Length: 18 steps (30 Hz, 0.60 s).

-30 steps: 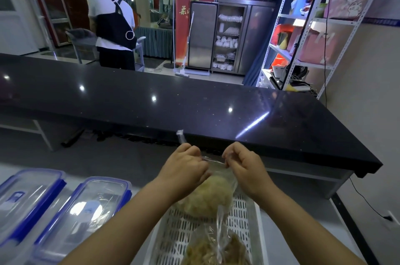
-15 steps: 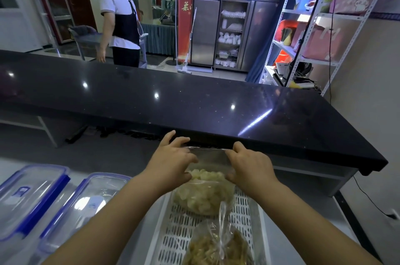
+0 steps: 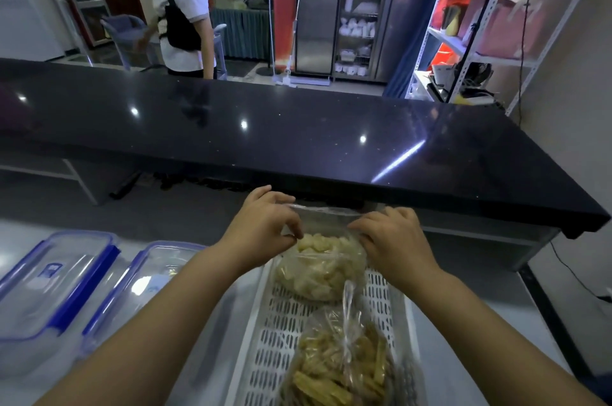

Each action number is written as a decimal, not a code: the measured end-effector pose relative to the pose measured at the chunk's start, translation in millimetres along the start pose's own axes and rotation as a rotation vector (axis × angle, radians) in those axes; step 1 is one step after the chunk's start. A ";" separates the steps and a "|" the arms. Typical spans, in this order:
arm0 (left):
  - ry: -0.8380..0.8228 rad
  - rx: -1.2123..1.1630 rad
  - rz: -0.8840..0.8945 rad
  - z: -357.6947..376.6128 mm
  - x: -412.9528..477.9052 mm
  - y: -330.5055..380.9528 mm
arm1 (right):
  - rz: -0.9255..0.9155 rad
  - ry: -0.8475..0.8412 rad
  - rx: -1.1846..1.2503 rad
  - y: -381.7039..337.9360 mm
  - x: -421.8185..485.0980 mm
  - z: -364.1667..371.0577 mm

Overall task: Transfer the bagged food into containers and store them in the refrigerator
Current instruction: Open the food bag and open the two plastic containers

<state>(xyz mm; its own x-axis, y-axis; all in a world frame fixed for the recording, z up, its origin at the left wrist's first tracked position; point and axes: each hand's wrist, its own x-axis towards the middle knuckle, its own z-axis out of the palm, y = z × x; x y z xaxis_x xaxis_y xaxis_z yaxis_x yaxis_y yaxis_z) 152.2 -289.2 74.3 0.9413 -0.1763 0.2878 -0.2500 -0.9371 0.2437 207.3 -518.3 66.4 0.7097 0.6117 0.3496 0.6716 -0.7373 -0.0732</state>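
Note:
A clear plastic bag of pale yellow food chunks (image 3: pixel 319 269) stands at the far end of a white perforated basket (image 3: pixel 275 332). My left hand (image 3: pixel 261 223) pinches the bag's left rim and my right hand (image 3: pixel 394 240) grips its right rim, holding the mouth stretched wide between them. A second, tied bag of yellow-brown sticks (image 3: pixel 341 362) lies nearer me in the same basket. Two clear lidded containers with blue clips (image 3: pixel 63 279) (image 3: pixel 152 279) sit to the left on the white worktop.
A raised black glossy counter (image 3: pixel 298 137) runs across just beyond the basket. Behind it stand a person in a dark apron (image 3: pixel 182 11), a steel refrigerator with a glass door (image 3: pixel 357 18) and a metal shelf rack (image 3: pixel 480 24) at right.
The bag's neck, bunched between my fingers a second ago, is now pulled wide and the food shows at the top. The person beyond the counter has turned and stepped closer.

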 end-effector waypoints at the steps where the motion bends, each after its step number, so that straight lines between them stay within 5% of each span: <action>1: 0.044 -0.013 0.020 -4.2 -1.1 2.6 | -0.006 0.039 0.042 -1.8 -3.1 -6.3; 9: 0.155 -0.206 0.179 -17.0 -29.4 28.5 | 0.061 0.207 0.215 -22.4 -60.1 -37.8; 14: -0.022 -0.272 0.184 11.0 -57.6 46.5 | 0.386 -0.119 0.422 -46.0 -96.9 -14.2; 18: -0.108 -0.306 0.133 34.4 -77.2 56.4 | 0.562 -0.154 0.693 -66.7 -109.8 -2.2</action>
<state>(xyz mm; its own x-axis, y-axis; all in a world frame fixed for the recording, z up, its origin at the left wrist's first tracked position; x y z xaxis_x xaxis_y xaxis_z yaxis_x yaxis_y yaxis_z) 73.2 -338.8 34.0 0.9106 -0.3368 0.2397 -0.4127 -0.7728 0.4821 84.1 -537.0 35.0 0.9588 0.2822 -0.0326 0.1600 -0.6313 -0.7589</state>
